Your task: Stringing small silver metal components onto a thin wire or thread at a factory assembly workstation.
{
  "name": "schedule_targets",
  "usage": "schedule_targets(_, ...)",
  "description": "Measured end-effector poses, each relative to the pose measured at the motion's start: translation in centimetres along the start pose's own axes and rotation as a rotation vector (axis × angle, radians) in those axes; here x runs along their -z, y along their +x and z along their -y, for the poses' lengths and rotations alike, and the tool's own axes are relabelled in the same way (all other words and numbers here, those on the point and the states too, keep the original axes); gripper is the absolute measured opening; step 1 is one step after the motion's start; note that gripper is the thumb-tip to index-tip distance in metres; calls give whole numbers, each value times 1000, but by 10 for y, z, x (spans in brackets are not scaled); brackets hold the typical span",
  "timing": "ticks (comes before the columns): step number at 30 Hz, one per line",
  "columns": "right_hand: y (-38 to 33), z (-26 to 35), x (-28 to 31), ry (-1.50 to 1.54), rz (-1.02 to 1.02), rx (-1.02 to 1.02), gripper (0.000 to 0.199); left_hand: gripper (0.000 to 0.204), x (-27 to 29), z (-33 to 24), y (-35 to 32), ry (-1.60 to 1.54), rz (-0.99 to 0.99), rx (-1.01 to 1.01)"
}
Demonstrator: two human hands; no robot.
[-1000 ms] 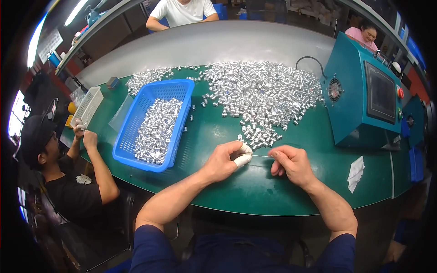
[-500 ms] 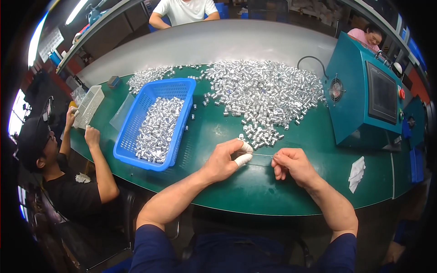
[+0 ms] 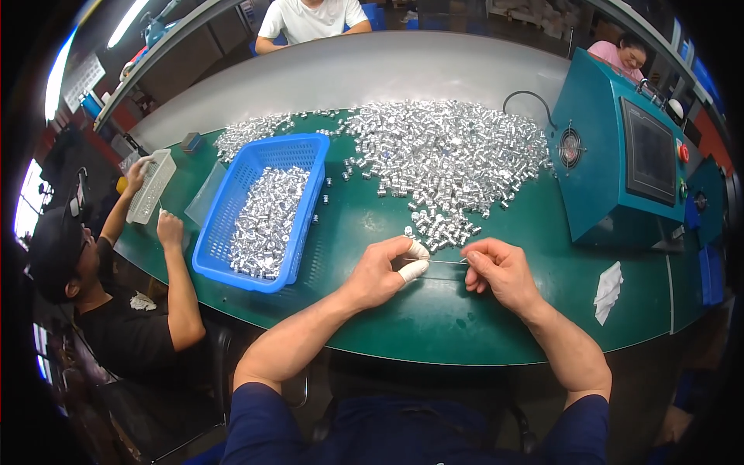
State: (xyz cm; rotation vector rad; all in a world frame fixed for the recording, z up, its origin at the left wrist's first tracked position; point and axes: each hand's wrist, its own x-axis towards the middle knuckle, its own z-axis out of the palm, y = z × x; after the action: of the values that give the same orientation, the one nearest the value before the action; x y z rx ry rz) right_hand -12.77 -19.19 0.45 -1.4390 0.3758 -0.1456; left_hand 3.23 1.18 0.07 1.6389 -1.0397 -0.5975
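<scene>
My left hand [image 3: 381, 271] has white covers on its thumb and index finger, which are curled together around one end of a thin metal rod [image 3: 443, 262]. Whether a small part also sits between those fingertips is hidden. At the rod's other end is my right hand [image 3: 502, 273], bare, with thumb and fingers closed on it. Just beyond both hands lies the near tip of a large heap of small silvery metal cylinders [image 3: 453, 155]. One loose cylinder [image 3: 408, 232] stands close to my left fingertips.
A blue plastic basket [image 3: 203, 252] of similar cylinders stands left on the green table [image 3: 372, 329]. At right are a teal machine with a screen [image 3: 593, 155] and a crumpled white cloth [image 3: 608, 293]. A co-worker [image 3: 116, 310] at left handles a white tray [image 3: 161, 174]; others sit beyond.
My right thumb and index finger have shifted slightly at the rod's end, the index rising a little. My left hand stays put. The co-worker's far hand has moved up along the white tray.
</scene>
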Motion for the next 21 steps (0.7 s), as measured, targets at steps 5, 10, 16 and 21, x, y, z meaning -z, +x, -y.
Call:
schedule_targets(5, 1, 6, -5, -575, -83, 630, 13, 13, 5, 8, 0, -278, 3, 205)
schedule_targets(10, 0, 2, 5, -685, -19, 627, 11, 13, 3, 5, -2, -71, 31, 45)
schedule_targets(16, 0, 1, -9, -220, -15, 113, 13, 12, 4, 8, -1, -5, 1, 7)
schedule_targets(21, 3, -1, 1, -695, 4, 672, 17, 14, 5, 5, -2, -226, 36, 223)
